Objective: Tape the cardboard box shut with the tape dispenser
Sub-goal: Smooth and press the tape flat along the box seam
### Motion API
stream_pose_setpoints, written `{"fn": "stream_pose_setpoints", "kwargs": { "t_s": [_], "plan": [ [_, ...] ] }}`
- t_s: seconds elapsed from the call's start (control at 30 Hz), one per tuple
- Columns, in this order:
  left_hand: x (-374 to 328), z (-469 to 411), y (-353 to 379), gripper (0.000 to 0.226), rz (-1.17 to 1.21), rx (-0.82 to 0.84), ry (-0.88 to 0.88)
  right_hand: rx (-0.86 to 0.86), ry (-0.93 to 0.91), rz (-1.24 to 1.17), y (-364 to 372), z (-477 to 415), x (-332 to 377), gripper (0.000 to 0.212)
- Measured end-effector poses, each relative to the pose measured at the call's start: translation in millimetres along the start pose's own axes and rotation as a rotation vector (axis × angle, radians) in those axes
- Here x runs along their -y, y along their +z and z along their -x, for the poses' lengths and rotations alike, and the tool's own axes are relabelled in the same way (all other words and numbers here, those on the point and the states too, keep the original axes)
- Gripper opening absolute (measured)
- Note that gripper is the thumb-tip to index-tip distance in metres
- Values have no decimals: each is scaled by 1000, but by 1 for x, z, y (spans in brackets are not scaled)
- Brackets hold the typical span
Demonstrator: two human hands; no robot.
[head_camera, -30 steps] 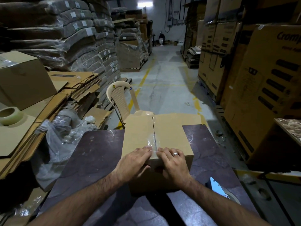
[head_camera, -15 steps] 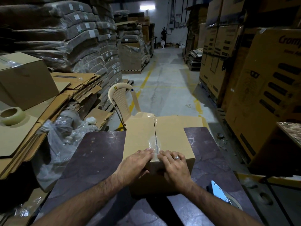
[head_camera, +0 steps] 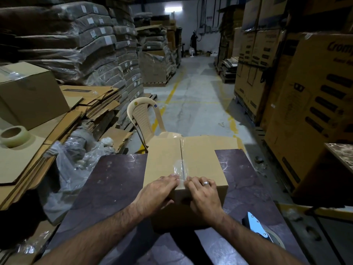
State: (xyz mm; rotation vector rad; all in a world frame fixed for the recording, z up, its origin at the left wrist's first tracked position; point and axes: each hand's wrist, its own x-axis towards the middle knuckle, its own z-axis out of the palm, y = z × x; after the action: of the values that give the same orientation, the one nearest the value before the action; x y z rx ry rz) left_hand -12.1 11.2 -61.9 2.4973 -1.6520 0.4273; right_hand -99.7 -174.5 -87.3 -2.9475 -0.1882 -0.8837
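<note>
Far left: a roll of tape (head_camera: 13,136) lies flat on a stack of flattened cardboard (head_camera: 24,161), beside a closed carton (head_camera: 32,96). Crumpled clear plastic (head_camera: 74,165) sits between that stack and the table.

Centre left: a beige plastic chair (head_camera: 144,119) stands behind the dark table (head_camera: 107,188), its seat just beyond the box.

Centre: the cardboard box (head_camera: 204,159) stands upright on the table, flaps closed, its far end overhanging the table's back edge. A short strip of clear tape (head_camera: 180,169) lies along the near part of the centre seam; the rest of the seam is bare.

The left hand (head_camera: 158,192) rests on the near top edge of the box, left of the seam, fingers extended and pressing the tape end; it grasps nothing. The right hand (head_camera: 203,196), wearing a ring (head_camera: 205,183), mirrors it right of the seam, fingers flat on the box top, holding nothing. The fingertips of the two hands are close together at the seam.

Right: the tape dispenser (head_camera: 261,231) lies on the table near the right forearm, untouched, apart from the box. Printed cartons (head_camera: 315,115) are stacked along the right side of the aisle.
</note>
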Motion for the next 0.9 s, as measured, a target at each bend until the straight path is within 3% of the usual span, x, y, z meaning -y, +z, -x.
{"fn": "stream_pose_setpoints", "kwargs": {
  "t_s": [0.13, 0.4, 0.53, 0.73, 0.9],
  "plan": [
    [-4, 0, 3, 76, -27, -31, -24, 28, -63, -18, -3, 6, -9, 65],
    [-17, -3, 6, 89, -230, -120, -74, -9, -106, 48, 1, 5, -13, 55],
    [-16, -1, 9, 76, -222, -161, -75, -21, -119, 4, -2, 0, -13, 58],
    [-13, 2, 11, 46, -150, -224, -74, -144, -136, -40, 6, 0, -23, 25],
    [-12, 0, 11, 37, -117, -251, -69, -228, -184, -89, 2, -8, -26, 22]
  ]
}}
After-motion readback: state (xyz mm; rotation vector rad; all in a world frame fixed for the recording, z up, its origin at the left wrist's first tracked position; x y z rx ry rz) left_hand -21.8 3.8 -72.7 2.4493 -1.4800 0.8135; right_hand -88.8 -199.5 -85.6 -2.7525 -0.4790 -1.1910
